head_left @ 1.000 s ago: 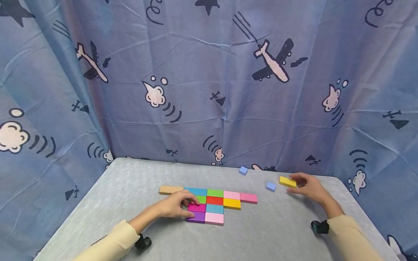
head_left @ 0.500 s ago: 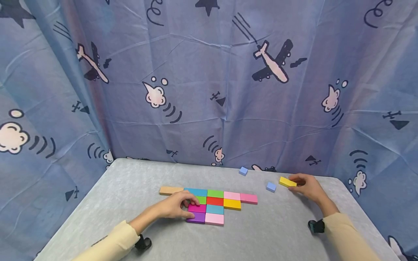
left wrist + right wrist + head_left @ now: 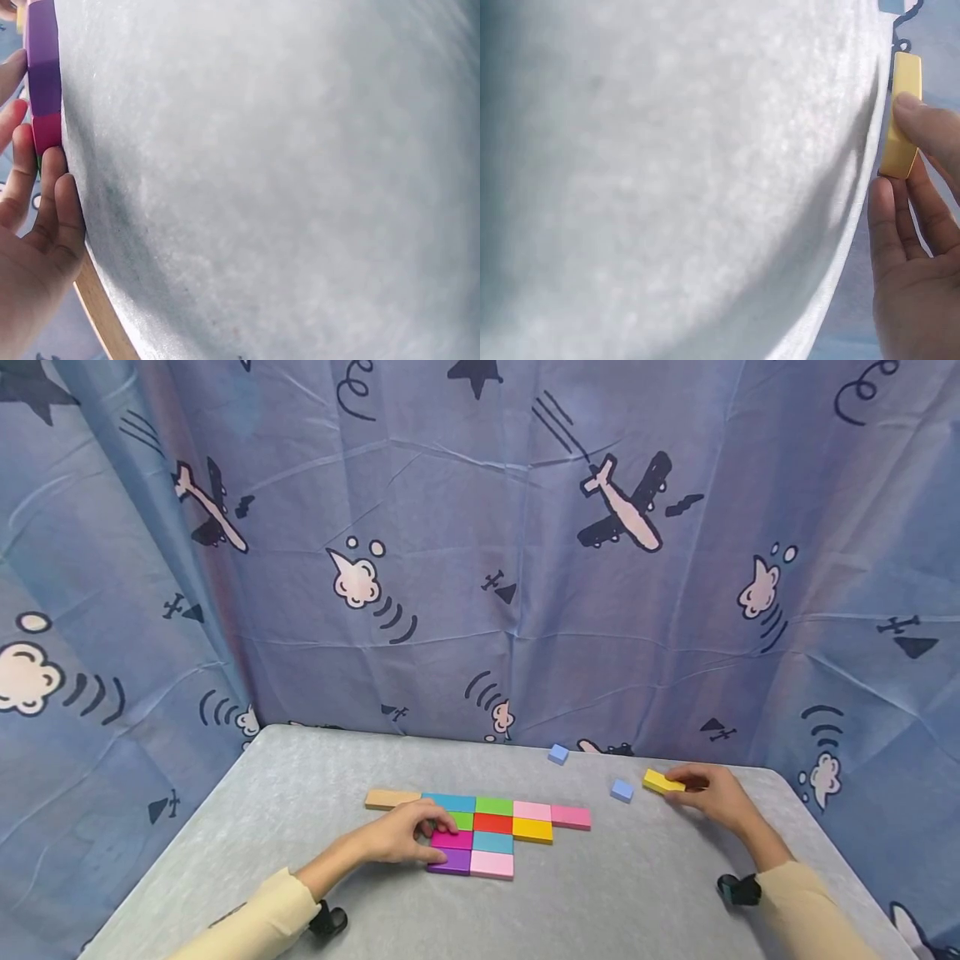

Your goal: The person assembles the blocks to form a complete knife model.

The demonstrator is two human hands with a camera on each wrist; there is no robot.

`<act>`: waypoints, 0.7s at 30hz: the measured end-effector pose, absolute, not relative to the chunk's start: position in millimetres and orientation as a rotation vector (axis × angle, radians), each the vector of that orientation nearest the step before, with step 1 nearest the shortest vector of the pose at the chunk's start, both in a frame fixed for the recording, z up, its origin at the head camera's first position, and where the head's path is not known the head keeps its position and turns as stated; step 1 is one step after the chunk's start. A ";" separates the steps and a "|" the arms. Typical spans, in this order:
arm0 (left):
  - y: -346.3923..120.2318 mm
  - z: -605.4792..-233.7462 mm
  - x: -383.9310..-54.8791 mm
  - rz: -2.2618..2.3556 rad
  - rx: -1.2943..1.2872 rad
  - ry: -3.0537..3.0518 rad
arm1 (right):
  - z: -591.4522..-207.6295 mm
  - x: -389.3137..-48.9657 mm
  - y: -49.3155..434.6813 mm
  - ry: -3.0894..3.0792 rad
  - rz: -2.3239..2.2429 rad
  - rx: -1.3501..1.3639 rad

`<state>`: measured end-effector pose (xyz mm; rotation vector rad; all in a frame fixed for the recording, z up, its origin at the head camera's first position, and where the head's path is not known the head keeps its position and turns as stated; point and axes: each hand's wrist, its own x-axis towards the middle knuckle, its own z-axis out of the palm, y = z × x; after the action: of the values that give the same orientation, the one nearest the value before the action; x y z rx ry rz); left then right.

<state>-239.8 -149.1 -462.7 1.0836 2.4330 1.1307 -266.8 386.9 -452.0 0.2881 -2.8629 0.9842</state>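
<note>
My right hand (image 3: pixel 712 793) pinches a yellow block (image 3: pixel 663 782) by its right end, at the far right of the table in the head view. The right wrist view shows the thumb pressed on one long face of that block, with fingers behind it. My left hand (image 3: pixel 401 831) lies at the left side of a flat group of coloured blocks, fingers loosely bent. Its thumb touches the purple block (image 3: pixel 452 861), and the other fingertips rest by the magenta block (image 3: pixel 453 839) and the green block (image 3: pixel 465 820). In the left wrist view, fingertips touch the ends of the purple and magenta blocks.
Two small blue blocks (image 3: pixel 622 790) lie left of the yellow one. The group also has a tan block (image 3: pixel 390 798) at its left end, a red block (image 3: pixel 493 822), an orange-yellow block (image 3: pixel 532 831) and a pink block (image 3: pixel 572 817). A patterned curtain (image 3: pixel 420 527) hangs behind the table.
My right thumb and fingers have closed on the yellow block, which has shifted slightly to the right and nearer. My left hand and the block group stay put.
</note>
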 end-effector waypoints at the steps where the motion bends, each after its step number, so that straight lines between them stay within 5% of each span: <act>1: -149.1 -462.5 -239.5 1.131 1.083 2.433 | -451.3 -265.4 386.6 -2.856 0.986 0.303; 21: -148.8 -462.2 -239.2 1.128 1.083 2.428 | -437.4 -233.2 353.1 -2.850 1.181 0.526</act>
<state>-239.2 -148.8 -462.2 1.0833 2.4285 1.1281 -233.2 353.1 -437.4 0.5260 -2.8498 1.1811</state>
